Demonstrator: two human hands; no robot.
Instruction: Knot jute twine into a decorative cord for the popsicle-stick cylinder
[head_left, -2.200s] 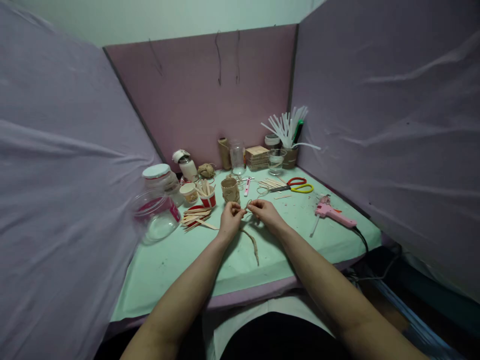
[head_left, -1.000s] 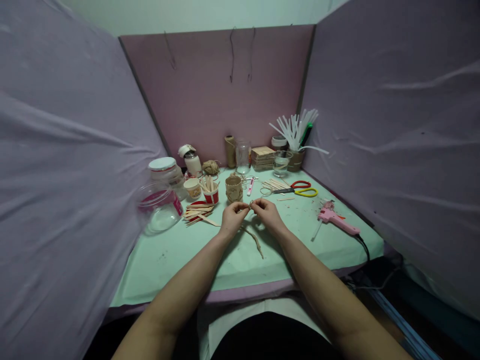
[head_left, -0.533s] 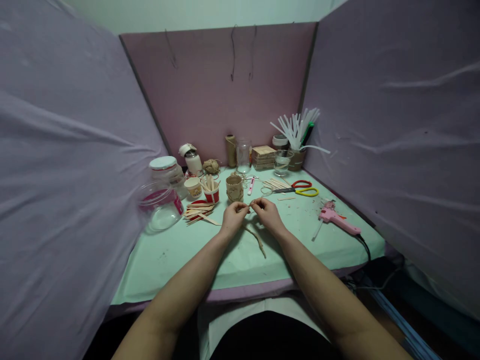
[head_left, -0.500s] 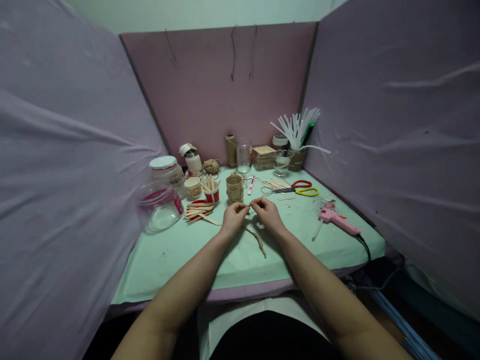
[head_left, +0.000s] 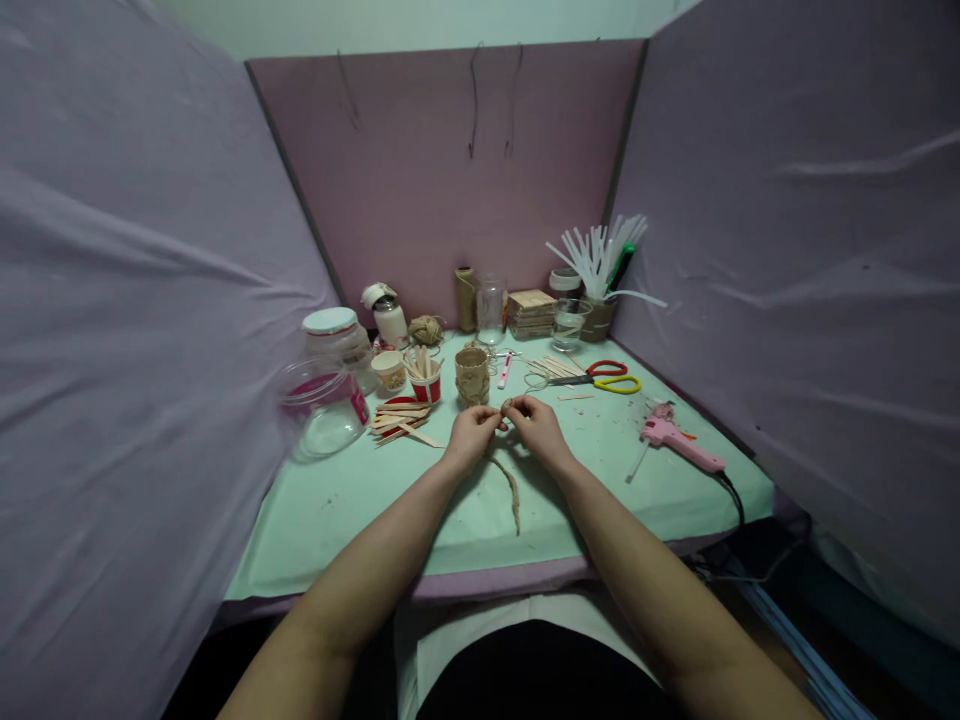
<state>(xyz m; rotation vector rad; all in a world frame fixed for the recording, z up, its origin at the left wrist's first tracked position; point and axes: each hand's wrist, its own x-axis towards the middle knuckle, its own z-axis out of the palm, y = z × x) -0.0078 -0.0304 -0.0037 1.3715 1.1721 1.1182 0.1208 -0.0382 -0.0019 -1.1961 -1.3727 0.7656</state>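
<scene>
My left hand (head_left: 470, 434) and my right hand (head_left: 534, 428) meet over the middle of the green table (head_left: 360, 510), fingers pinched on strands of jute twine. A braided length of the twine (head_left: 510, 488) trails from between my hands toward me across the table. A small twine-wrapped cup (head_left: 472, 375) stands just behind my hands.
Wooden sticks (head_left: 400, 416) and a red paper cup (head_left: 426, 384) lie left of my hands, beside clear plastic jars (head_left: 322, 405). Scissors (head_left: 607, 378) and a pink glue gun (head_left: 679, 442) lie to the right. Jars, a twine ball and white straws (head_left: 600, 255) line the back.
The trailing braid has swung from pointing right to hanging straighter toward me. Both hands stay pinched together at the same spot; the view has shifted slightly.
</scene>
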